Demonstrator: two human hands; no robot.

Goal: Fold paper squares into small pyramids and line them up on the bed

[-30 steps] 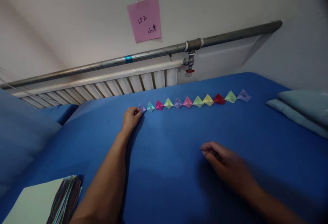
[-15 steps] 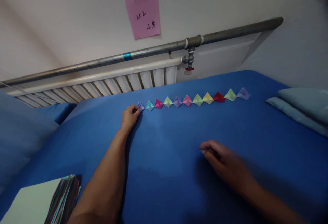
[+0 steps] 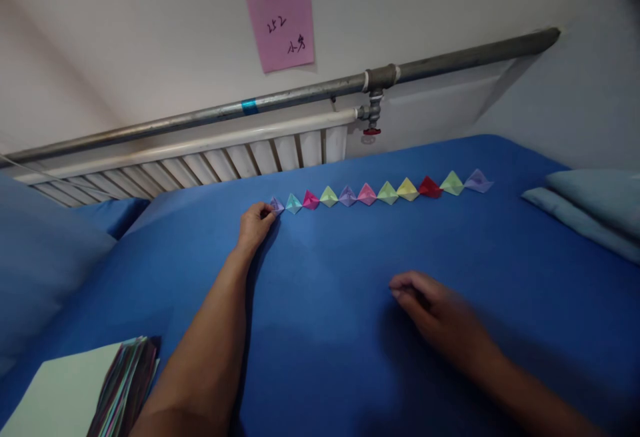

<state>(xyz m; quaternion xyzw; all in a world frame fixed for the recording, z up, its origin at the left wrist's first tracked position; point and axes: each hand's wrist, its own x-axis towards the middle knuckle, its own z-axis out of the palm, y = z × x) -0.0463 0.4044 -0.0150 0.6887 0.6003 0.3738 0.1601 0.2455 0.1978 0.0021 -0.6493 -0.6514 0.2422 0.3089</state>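
Observation:
A row of folded paper boats in several colours stretches across the blue sheet (image 3: pixel 320 277). My left hand (image 3: pixel 255 225) pinches the purple paper boat (image 3: pixel 277 205) at the row's left end, its fingertips covering that boat's left side. Just right of it sit a turquoise boat (image 3: pixel 293 204) and a magenta boat (image 3: pixel 311 200). A red boat (image 3: pixel 430 187) and a pale purple boat (image 3: pixel 479 181) lie toward the right end. Over the sheet at lower right, my right hand (image 3: pixel 433 310) is closed, thumb against curled fingers, with nothing visible in it and apart from the boats.
A stack of coloured paper (image 3: pixel 75 384) lies at lower left. Behind the bed run a white radiator (image 3: pixel 260 150) and a metal pipe (image 3: pixel 200 116) with a red-handled valve (image 3: pixel 372 132). A pink note (image 3: pixel 283 24) hangs on the wall. Folded light-blue cloth (image 3: pixel 595 204) rests at right.
The view has shifted slightly. My left hand stays at the purple paper boat, which shows a little more now. My right hand has hardly moved and remains closed.

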